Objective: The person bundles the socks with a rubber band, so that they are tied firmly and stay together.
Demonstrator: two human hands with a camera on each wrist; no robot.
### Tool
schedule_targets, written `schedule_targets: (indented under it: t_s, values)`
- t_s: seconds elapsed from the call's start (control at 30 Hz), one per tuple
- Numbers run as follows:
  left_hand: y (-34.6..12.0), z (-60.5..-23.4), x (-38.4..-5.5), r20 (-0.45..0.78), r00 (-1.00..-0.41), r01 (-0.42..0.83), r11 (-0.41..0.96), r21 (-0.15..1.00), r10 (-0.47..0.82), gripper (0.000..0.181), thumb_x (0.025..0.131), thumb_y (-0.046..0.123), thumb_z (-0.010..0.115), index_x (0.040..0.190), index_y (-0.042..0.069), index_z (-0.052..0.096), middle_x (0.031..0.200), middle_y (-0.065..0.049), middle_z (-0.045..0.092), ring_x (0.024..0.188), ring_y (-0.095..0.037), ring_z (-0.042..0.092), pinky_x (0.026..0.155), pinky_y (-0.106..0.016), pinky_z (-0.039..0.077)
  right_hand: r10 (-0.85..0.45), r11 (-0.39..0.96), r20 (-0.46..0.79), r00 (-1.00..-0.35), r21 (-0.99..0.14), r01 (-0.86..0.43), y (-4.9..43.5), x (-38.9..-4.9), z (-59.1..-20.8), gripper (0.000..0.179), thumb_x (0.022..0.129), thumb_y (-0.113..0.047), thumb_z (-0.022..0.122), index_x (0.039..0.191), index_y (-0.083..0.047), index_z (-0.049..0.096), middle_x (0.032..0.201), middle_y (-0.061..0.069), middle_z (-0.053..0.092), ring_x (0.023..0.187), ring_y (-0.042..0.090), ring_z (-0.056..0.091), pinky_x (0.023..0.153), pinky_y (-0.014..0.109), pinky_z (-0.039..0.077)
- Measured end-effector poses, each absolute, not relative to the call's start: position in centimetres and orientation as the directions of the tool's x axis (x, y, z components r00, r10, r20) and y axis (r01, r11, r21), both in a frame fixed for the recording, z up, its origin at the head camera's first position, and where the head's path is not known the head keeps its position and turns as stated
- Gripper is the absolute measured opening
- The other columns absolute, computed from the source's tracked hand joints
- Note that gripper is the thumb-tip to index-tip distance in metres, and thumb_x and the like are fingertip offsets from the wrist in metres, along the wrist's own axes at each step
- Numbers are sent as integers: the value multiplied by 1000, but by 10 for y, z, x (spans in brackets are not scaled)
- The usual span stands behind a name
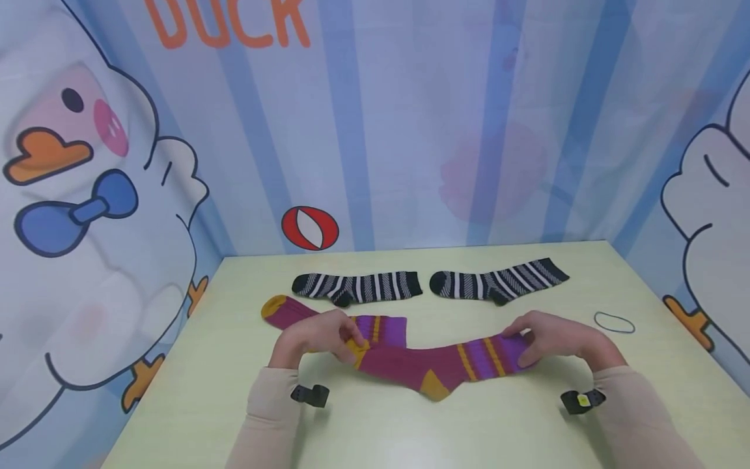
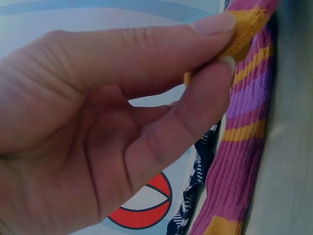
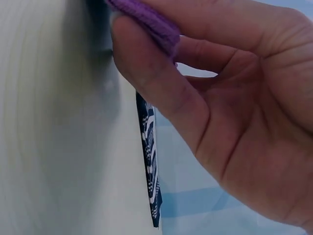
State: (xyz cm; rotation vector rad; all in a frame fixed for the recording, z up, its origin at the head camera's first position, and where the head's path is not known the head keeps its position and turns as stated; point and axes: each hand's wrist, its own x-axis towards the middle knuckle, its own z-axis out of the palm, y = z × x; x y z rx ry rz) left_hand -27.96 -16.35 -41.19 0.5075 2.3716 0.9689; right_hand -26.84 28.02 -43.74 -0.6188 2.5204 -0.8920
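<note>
Both forearms angle in from near side, pale sleeves (image 1: 271,410) to wrists, wrists bent inward, hands facing each other. Left hand (image 1: 326,333) pinches yellow toe of maroon-purple sock (image 1: 404,368) between thumb and finger. Right hand (image 1: 549,335) pinches purple cuff likewise. Sock spans gap between hands over table (image 1: 445,440), yellow heel toward person. Matching sock (image 1: 391,331) behind, partly covered by left hand. Two striped socks (image 1: 375,288) farther back, end to end.
</note>
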Motion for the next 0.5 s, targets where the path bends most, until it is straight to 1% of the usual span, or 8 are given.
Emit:
schedule_targets:
  t_s: [0.1, 0.2, 0.3, 0.37, 0.5]
  values:
    - [-165, -417, -279, -341, -775, 151, 680, 718, 532, 25, 75, 0, 84, 97, 7, 74, 91, -1, 69, 79, -18, 58, 70, -31, 53, -536, 700, -219, -815, -655, -284, 277, -266, -438, 56, 71, -11, 85, 123, 1, 68, 114, 8, 64, 100, 24, 58, 85, 42, 48]
    - [-164, -421, -279, -361, -764, 136, 680, 721, 535, 21, 76, 2, 84, 95, 6, 74, 88, -2, 69, 75, -16, 61, 69, -30, 55, -538, 710, -231, -810, -642, -289, 275, -265, -438, 56, 70, -10, 85, 123, -1, 67, 113, 7, 63, 100, 24, 57, 86, 42, 48]
    - [-162, -424, -280, -379, -763, 104, 677, 728, 524, 14, 80, 7, 83, 90, 5, 74, 84, -3, 71, 70, -16, 65, 68, -31, 57, -530, 731, -244, -812, -617, -292, 273, -265, -438, 56, 69, -8, 86, 122, -3, 67, 113, 7, 62, 100, 24, 57, 86, 43, 47]
    - [-159, -424, -280, -389, -767, 84, 680, 728, 511, 10, 82, 9, 82, 87, 5, 74, 82, -3, 71, 70, -17, 67, 68, -32, 58, -519, 746, -256, -816, -602, -286, 271, -265, -438, 55, 69, -7, 86, 121, -4, 67, 113, 7, 61, 99, 24, 56, 86, 43, 47]
    - [-156, -424, -281, -386, -775, 101, 700, 707, 501, 10, 81, 4, 82, 86, 4, 73, 84, -2, 71, 71, -16, 67, 67, -32, 58, -504, 764, -268, -821, -582, -279, 270, -266, -436, 55, 70, -7, 87, 120, -5, 66, 112, 8, 59, 97, 25, 56, 85, 44, 48]
